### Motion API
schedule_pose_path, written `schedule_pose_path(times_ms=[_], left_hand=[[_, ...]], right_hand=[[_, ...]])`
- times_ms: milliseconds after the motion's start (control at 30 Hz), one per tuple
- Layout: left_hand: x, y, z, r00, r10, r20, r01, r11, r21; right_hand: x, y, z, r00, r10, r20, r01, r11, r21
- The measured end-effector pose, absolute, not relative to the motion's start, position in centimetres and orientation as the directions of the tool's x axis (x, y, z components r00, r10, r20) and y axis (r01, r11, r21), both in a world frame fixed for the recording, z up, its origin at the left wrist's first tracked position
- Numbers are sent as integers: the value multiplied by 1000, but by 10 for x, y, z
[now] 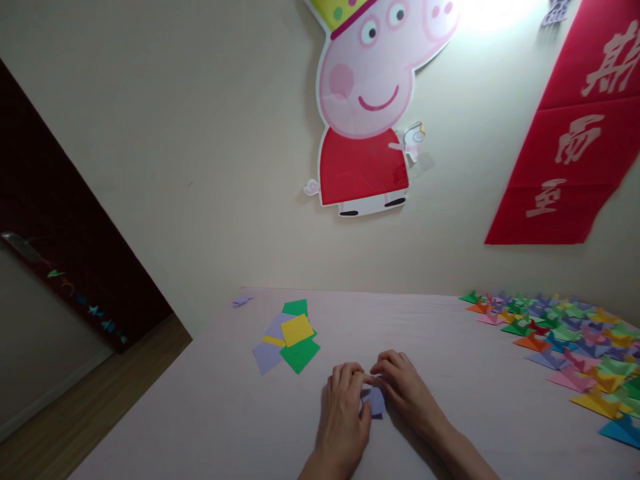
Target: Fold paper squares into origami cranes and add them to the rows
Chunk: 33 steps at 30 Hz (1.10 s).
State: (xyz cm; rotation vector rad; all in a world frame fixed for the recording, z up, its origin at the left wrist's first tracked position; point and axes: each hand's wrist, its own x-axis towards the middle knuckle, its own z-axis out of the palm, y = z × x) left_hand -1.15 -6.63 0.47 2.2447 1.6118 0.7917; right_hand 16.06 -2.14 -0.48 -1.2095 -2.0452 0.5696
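Both of my hands rest on a pale pink table point(210, 413), pressed onto a small purple piece of folded paper point(375, 401). My left hand point(345, 410) has its fingers curled over the paper's left edge. My right hand point(407, 390) pinches the paper's top right with bent fingers. Most of the paper is hidden beneath the fingers.
A loose pile of flat coloured paper squares point(291, 337) lies to the left of my hands. Several folded paper figures point(570, 340) in many colours cover the table's right side. One small purple folded piece point(243, 300) sits at the far left edge. A cartoon pig cutout point(367, 107) and a red banner point(570, 133) hang on the wall.
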Motion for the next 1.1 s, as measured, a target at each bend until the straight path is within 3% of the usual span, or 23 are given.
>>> schedule_pose_path(times_ms=[100, 300, 467, 767, 1100], left_hand=[[-15, -64, 2, 323, 914, 246, 768, -404, 496], [-22, -61, 6, 410, 896, 171, 792, -442, 421], [-23, -62, 8, 419, 898, 133, 818, -436, 375], [-25, -64, 16, 442, 884, 151, 807, -465, 364], [-20, -61, 11, 447, 873, 194, 792, -487, 369]], right_hand=[[163, -25, 2, -328, 886, 327, 558, 461, -690], [165, -37, 16, -509, 852, 123, 596, 452, -663], [161, -38, 17, -559, 821, 116, 647, 520, -557], [167, -35, 11, -567, 808, 160, 660, 562, -498], [177, -34, 20, -556, 824, 108, 646, 510, -568]])
